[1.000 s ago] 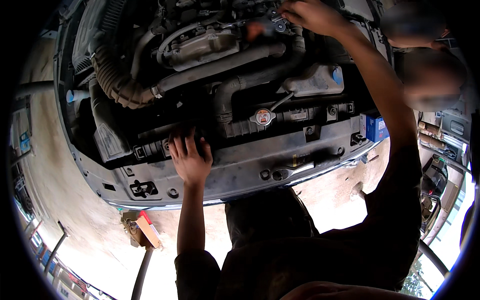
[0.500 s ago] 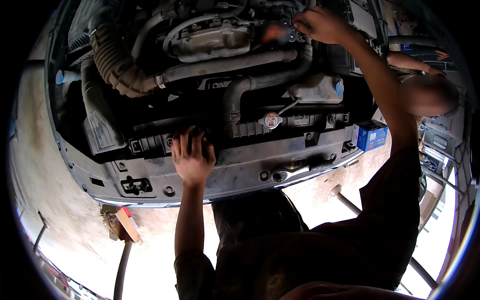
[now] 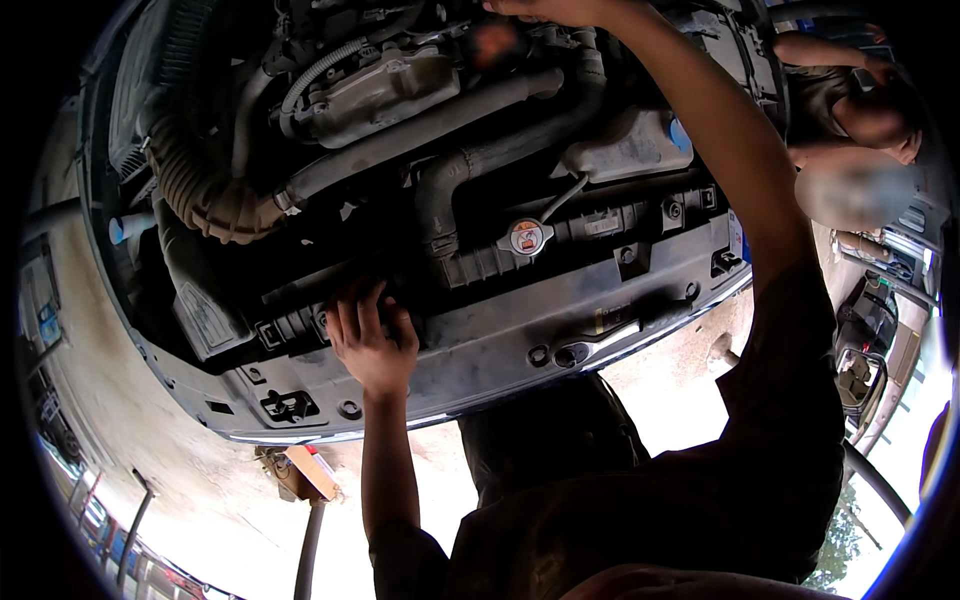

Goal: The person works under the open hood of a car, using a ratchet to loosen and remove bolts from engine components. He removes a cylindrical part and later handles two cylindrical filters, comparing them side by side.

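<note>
My left hand [image 3: 372, 345] rests on the front crossmember [image 3: 470, 360] of a car's open engine bay, its fingers spread over the inner edge and holding nothing. Far across the engine reaches my right hand [image 3: 550, 8], cut by the picture's top edge. Its fingers are only partly visible, and whether they grip anything does not show. A blurred orange-red thing [image 3: 493, 45] lies just in front of that hand. Between the hands are the radiator cap [image 3: 526, 238], a bent black hose [image 3: 440, 200] and a long grey pipe [image 3: 430, 125].
A ratchet wrench [image 3: 600, 345] lies on the crossmember. The coolant reservoir [image 3: 630, 148] sits at right; a blue box [image 3: 738, 238] is partly hidden by my right arm. A ribbed intake hose [image 3: 195, 190] runs at left. Another person [image 3: 835, 100] is at far right. Below stands an open carton [image 3: 300, 472].
My right hand has moved left and farther over the engine, partly out of the picture. My left hand stays on the crossmember. The whole view has tilted and shifted.
</note>
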